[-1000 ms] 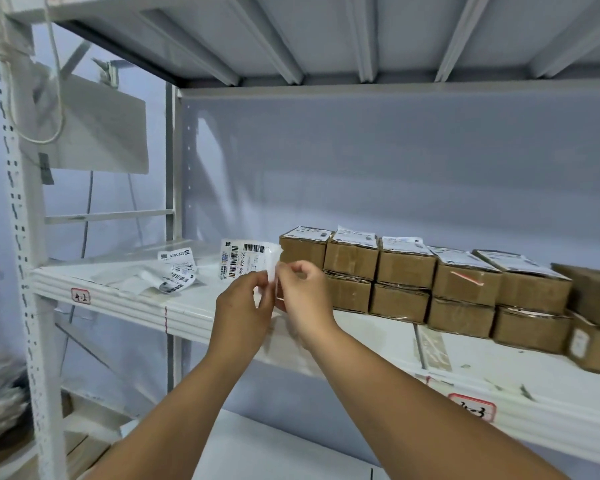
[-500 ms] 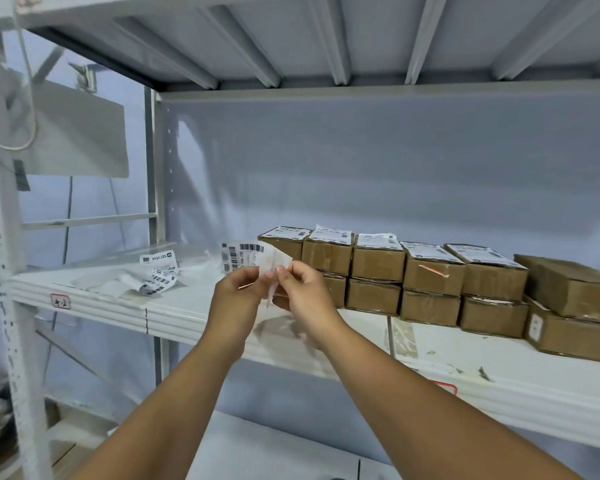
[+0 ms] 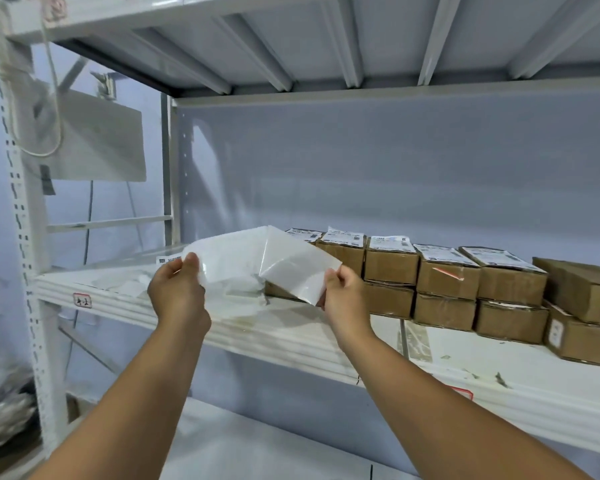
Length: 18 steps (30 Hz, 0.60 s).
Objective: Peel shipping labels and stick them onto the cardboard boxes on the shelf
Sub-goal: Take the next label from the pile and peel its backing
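Head view: compared with half a second back, the sheet had split. Then, both grips were pinched together on one corner. Now they were spread well apart, with the sheet opened into a V.

Left grip (image 3: 177, 292) pinched the left edge of the label (image 3: 232, 258), thumb on top. Its blank white side faced the camera and no print was visible.

Right grip (image 3: 343, 299) pinched the lower right corner of the glossy liner (image 3: 291, 271). Which layer was which is my read from the gloss.

The layers looked still joined along the middle fold, so the peel was mostly done but not finished.

Both sheets were held in the air in front of the shelf (image 3: 291, 341), near the left end of the boxes (image 3: 392, 268), with no visible contact. The top row already carried labels. The bigger box (image 3: 586, 289) at far right showed a bare top and was the likely target. Spare labels (image 3: 168, 260) lay on the shelf behind the left grip.

Pose: both forearms reached up and forward, wrists roughly level, backs of the hands towards the camera.

Risk: the limp label could fold onto its own adhesive.
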Tool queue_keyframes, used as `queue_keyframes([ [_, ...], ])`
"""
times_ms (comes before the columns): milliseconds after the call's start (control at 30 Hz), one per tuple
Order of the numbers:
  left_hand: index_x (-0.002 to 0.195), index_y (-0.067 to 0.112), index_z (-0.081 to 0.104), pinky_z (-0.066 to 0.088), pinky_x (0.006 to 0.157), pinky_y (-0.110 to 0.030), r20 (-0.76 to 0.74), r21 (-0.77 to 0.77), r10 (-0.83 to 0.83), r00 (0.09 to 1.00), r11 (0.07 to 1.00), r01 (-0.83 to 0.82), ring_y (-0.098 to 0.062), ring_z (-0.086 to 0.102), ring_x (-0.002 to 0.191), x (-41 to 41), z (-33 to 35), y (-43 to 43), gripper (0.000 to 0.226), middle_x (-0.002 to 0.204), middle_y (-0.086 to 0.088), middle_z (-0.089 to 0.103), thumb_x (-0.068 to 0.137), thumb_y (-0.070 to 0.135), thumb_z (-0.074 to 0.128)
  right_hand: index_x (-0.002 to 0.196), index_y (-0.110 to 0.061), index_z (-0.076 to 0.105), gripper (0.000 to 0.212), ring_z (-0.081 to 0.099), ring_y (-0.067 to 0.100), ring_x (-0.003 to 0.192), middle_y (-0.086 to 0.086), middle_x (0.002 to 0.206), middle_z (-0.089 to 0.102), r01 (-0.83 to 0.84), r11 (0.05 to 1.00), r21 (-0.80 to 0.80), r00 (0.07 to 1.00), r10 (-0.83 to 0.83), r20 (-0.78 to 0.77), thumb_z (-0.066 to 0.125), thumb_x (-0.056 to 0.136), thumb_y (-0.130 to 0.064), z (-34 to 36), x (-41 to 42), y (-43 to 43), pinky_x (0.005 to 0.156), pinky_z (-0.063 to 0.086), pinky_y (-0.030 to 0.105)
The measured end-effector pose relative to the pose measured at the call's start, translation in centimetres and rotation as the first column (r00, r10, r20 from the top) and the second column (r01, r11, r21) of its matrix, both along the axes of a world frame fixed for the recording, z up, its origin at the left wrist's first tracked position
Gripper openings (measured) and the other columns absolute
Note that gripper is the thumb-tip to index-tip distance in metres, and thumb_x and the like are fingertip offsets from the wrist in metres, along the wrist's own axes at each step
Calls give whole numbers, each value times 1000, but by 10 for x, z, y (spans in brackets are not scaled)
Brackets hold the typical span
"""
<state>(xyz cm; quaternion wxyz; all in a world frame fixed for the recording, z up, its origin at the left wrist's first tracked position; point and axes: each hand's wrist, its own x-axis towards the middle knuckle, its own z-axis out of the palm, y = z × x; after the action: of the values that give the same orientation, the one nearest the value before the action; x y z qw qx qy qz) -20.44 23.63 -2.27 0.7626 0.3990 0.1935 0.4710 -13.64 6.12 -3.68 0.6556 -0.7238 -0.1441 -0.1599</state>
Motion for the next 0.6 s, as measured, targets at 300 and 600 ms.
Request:
queue_keyframes([
  [300,71,26,51,34,43,-19,64,-164,281,957,949,-268,-17,41,53,-16,-1,41,31,68,1,48,86,0,42,87,-25,45,27,51,16,68,-4,79,56,66,990,123,980,-88,180,36,92,0,26,-15,43,58,36,26],
  [600,92,25,67,49,85,-33,26,264,213,977,941,-212,-15,59,87,-24,-12,55,25,90,9,63,94,11,46,127,-25,57,46,47,9,58,3,116,63,-307,925,-222,951,309,-28,39,89,-7,33,-9,109,53,37,22],
])
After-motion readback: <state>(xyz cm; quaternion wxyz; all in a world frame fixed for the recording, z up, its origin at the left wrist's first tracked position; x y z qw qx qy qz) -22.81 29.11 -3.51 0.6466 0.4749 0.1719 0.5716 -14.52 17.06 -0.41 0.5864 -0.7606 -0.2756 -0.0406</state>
